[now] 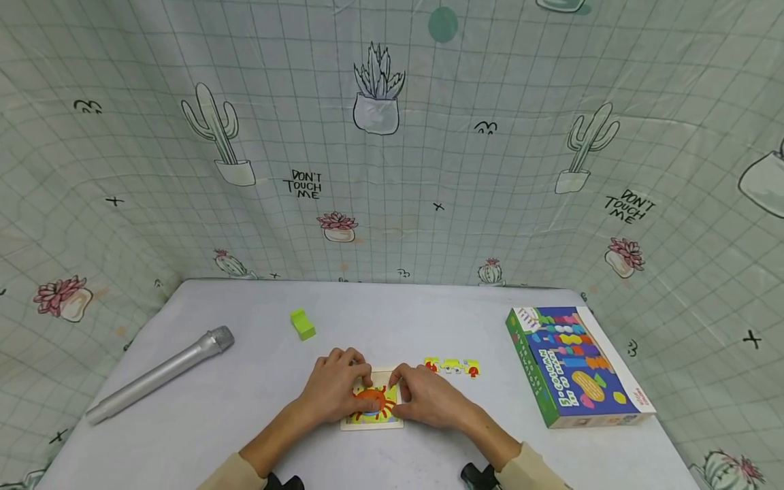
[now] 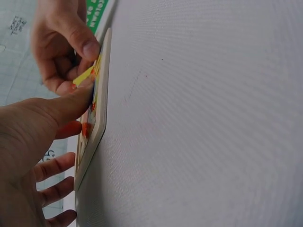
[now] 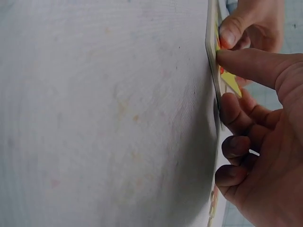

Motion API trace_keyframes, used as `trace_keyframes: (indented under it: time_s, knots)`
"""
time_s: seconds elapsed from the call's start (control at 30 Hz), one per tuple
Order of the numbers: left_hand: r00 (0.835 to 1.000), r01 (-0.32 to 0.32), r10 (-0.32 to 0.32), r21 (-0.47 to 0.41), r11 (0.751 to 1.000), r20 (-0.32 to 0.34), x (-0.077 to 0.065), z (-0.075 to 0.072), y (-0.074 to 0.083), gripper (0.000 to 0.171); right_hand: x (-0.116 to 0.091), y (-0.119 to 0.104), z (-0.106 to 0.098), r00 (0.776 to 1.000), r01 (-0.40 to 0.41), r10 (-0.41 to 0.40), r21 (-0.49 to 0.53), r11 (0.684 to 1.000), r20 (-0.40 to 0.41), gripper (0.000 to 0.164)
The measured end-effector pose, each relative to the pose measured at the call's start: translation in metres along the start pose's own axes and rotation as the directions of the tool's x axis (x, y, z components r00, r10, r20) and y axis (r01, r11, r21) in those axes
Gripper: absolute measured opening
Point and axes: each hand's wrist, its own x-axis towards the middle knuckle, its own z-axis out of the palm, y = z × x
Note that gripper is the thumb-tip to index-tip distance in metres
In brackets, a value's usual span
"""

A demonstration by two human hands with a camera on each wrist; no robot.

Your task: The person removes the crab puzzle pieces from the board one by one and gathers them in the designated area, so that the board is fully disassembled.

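We counted one crab puzzle board (image 1: 372,427) at the near middle of the counter (image 1: 392,320). One yellow piece (image 3: 231,81) stood tilted over the board, held narrowly between the right hand's (image 1: 431,396) thumb and fingers. The left hand (image 1: 333,388) pressed its thumb on the board; its other fingers were spread wide. Just beyond the right hand we logged three loose pieces (image 1: 451,366) in a row. Farther out: one green block (image 1: 303,324), one silver microphone (image 1: 160,376), one box (image 1: 582,367). Microphone and box lay near the left and right edges respectively; wide gaps separated both from the hands.
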Motion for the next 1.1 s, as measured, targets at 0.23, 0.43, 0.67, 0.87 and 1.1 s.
trace_keyframes:
  time_s: [0.23, 0.43, 0.67, 0.87, 1.1]
  knots:
    - [1.0, 0.01, -0.01, 0.0, 1.0, 0.017, 0.002, -0.002, 0.001, 0.036, 0.0, -0.001, 0.0, 1.0, 0.007, -0.007, 0.003, 1.0, -0.016, 0.034]
    - [1.0, 0.012, -0.012, 0.002, 1.0, 0.019, 0.002, -0.003, 0.002, 0.037, 0.0, -0.001, -0.003, 0.999, 0.018, -0.018, 0.007, 1.0, -0.032, 0.026]
    - [1.0, 0.006, -0.006, 0.026, 1.0, 0.0, 0.002, -0.003, 0.003, 0.038, 0.001, 0.0, -0.006, 0.998, 0.029, -0.025, 0.072, 0.997, -0.056, 0.008]
    - [1.0, 0.004, -0.004, 0.024, 1.0, -0.001, 0.002, -0.002, 0.002, 0.039, 0.0, 0.001, -0.006, 0.998, 0.034, -0.027, 0.149, 0.988, -0.053, 0.009]
    - [1.0, 0.006, -0.006, 0.029, 1.0, 0.003, 0.0, -0.001, 0.002, 0.037, -0.011, 0.01, -0.014, 0.996, 0.03, -0.011, 0.237, 0.971, -0.083, 0.005]
